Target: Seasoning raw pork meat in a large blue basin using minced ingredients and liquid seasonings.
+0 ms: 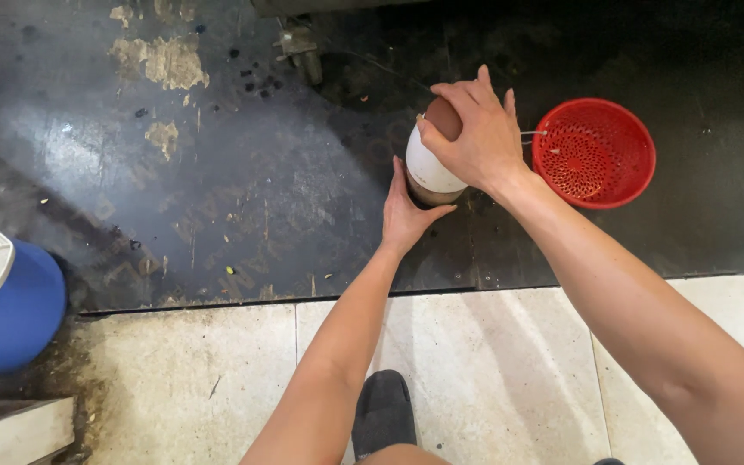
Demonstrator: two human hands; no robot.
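My right hand [475, 133] is clamped over the brown top of a white jar [430, 164] standing on the dark mat [243, 189] — my left hand [406, 211] cups its base — beside a red strainer [596, 153].

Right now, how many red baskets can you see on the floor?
1. The red basket sits on the dark floor, just right of the white jar that the left hand and right hand grip. Others may lie outside the view.
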